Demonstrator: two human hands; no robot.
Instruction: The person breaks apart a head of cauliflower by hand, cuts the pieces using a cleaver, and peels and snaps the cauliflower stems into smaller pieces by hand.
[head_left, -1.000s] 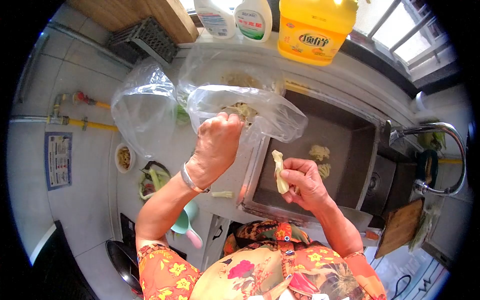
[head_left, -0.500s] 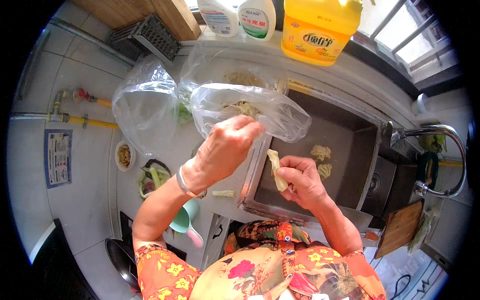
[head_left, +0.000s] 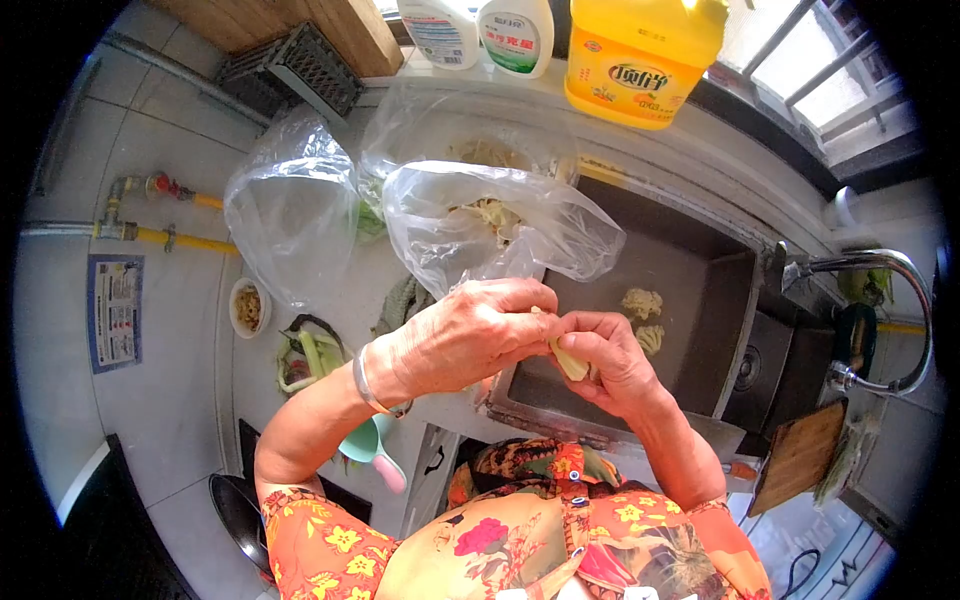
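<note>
My right hand grips a pale cauliflower stem over the sink's near left corner. The fingers of my left hand are closed at the stem's upper end, touching my right fingertips, and they hide most of that end. Two cauliflower florets lie on the bottom of the grey sink. Just beyond my left hand, an open clear plastic bag holds pale vegetable pieces.
Another clear bag stands at the left. A small bowl, vegetable trimmings and a green ladle lie on the counter side. The faucet arches at the right; a yellow jug stands on the sill.
My left hand has come away from the bag's mouth, down and right, to the stem in my right hand. My right hand has barely moved.
</note>
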